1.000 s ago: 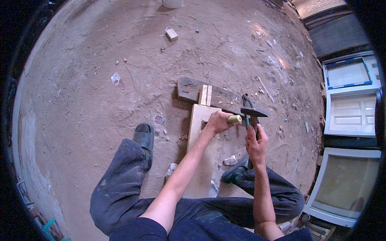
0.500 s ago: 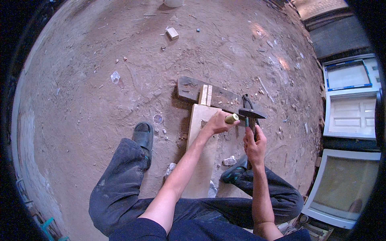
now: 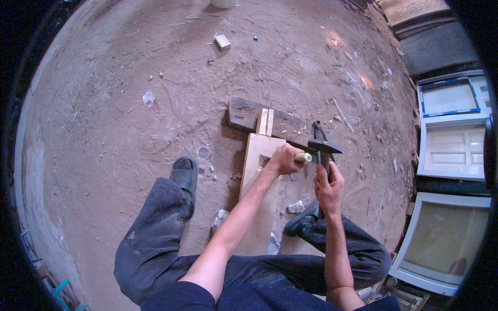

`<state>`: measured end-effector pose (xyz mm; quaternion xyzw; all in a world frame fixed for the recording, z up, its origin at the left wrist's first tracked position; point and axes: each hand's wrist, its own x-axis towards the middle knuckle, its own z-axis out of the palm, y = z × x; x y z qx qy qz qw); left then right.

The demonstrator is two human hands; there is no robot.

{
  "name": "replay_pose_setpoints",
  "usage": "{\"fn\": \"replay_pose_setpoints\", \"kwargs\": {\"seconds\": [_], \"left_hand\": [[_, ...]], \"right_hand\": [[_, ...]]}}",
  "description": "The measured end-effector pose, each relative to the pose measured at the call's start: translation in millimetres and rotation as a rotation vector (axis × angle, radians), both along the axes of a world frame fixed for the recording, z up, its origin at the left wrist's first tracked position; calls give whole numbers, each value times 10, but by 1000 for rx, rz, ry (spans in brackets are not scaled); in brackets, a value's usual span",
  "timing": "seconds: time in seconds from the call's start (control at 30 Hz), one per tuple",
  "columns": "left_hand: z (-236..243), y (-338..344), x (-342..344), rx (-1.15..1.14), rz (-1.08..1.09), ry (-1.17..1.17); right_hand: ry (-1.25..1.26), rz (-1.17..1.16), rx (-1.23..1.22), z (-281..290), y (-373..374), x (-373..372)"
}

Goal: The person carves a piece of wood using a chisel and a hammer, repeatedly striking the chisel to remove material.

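My left hand (image 3: 284, 159) is closed around a chisel, whose round wooden handle (image 3: 302, 157) sticks out to the right; its blade is hidden. The hand is over a pale board (image 3: 259, 150) with a rectangular mortise (image 3: 263, 162) just left of my fingers. Beyond the mortise, the board's far end narrows to a slotted tenon (image 3: 265, 122) above a dark, thick plank (image 3: 244, 112). To the right, my right hand (image 3: 329, 185) grips a hammer upright by its handle, with the dark steel head (image 3: 326, 146) above my fist, near the chisel handle.
Wood chips and a black loop (image 3: 319, 131) lie at the dark plank. A small wood block (image 3: 222, 42) is farther off on the dirt floor. White stones (image 3: 295, 207) flank the board near my sandalled feet. White-framed panels (image 3: 441, 243) stand along the right.
My left hand has shifted slightly, and the chisel handle has swung lower, pointing more to the right. More of the mortise shows. The right hand and hammer have stayed nearly still.
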<state>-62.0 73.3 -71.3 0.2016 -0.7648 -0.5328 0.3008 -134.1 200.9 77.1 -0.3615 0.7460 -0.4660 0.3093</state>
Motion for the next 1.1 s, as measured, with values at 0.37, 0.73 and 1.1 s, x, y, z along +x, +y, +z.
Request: {"fn": "replay_pose_setpoints", "kwargs": {"seconds": [0.37,0.73,1.1], "left_hand": [[9,-7,9,-24,136,109],[191,-258,85,311,-122,-127],[-20,-234,97,257,98,127]], "right_hand": [[-21,-36,51,-5,24,11],[-37,-40,88,97,-5,32],[-34,-34,48,75,8,10]]}}
